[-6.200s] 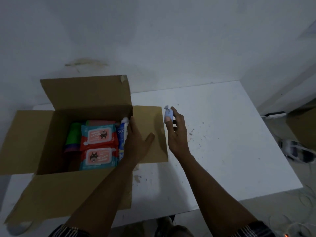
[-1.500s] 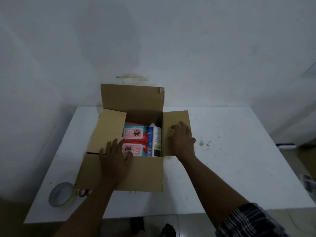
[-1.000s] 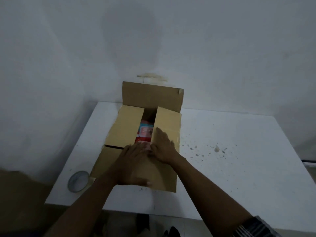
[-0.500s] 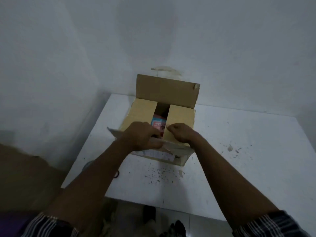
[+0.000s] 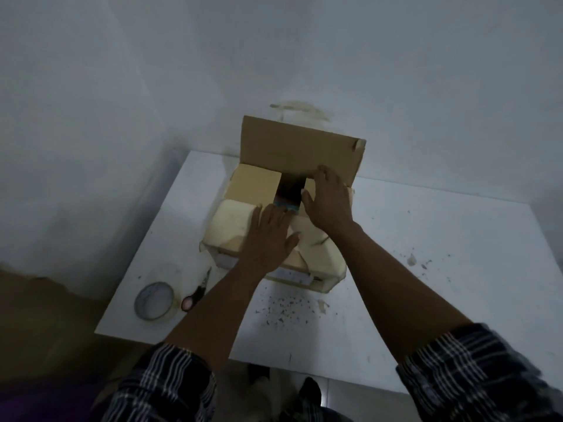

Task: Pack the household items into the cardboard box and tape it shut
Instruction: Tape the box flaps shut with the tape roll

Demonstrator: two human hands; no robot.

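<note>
The cardboard box [image 5: 234, 226] stands on the white table [image 5: 426, 239] near its back left corner. Its near flap is folded down over the top, and my left hand [image 5: 271, 236] lies flat on it with fingers spread. My right hand [image 5: 329, 199] presses flat on the right side flap. The left side flap [image 5: 254, 185] is folded in too. The far flap [image 5: 300, 147] still stands upright against the wall. A narrow dark gap between the side flaps shows a strip of the packed items [image 5: 286, 202].
A roll of clear tape [image 5: 154, 301] lies near the table's front left corner, with red-handled scissors [image 5: 196, 292] just right of it. Small dark specks dot the table in front of the box. A wall rises directly behind and to the left.
The side flaps were folded in, then the near flap was brought up and laid down over the top. Both hands now press flat on the flaps.
</note>
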